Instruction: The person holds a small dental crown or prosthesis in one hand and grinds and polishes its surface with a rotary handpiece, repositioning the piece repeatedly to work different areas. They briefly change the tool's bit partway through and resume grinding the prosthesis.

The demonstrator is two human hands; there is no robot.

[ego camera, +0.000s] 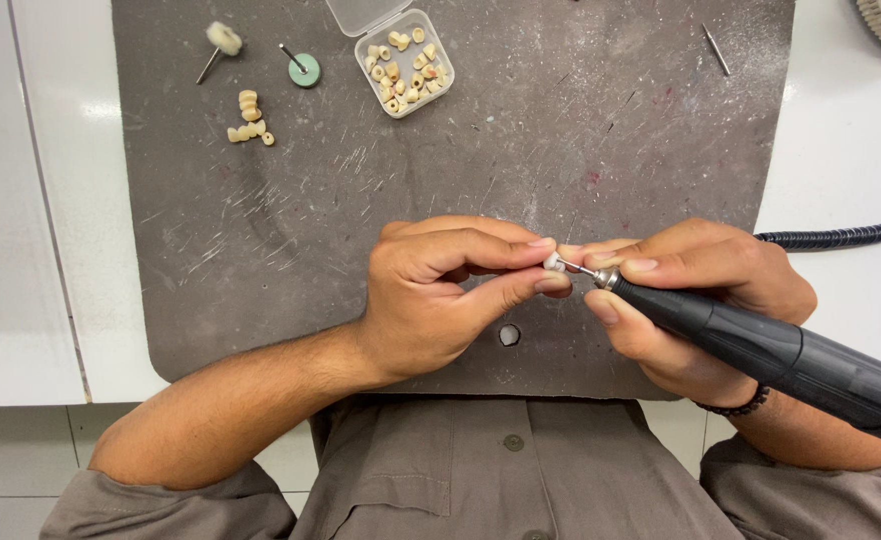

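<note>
Grey scratched mat (pixel 441 150) on white counter (pixel 841 140), filling the upper middle of the frame. Black rotary handpiece (pixel 761 350), lower right, clenched in the right hand (pixel 691 300). Small white tooth piece (pixel 553 263) at centre, pinched in the left hand (pixel 441 290) grip against the handpiece tip; clear box of tooth pieces (pixel 403 62) at top

One package shows: a small clear plastic box (pixel 404 62), roughly square with rounded corners, standing on the scratched dark grey work mat (pixel 581 130) near the mat's far edge, a little left of its middle. Its hinged clear lid (pixel 361 14) lies open toward the far edge. Inside sit many small cream and beige tooth-shaped pieces (pixel 401 72). No labels, signs or screens show.
</note>
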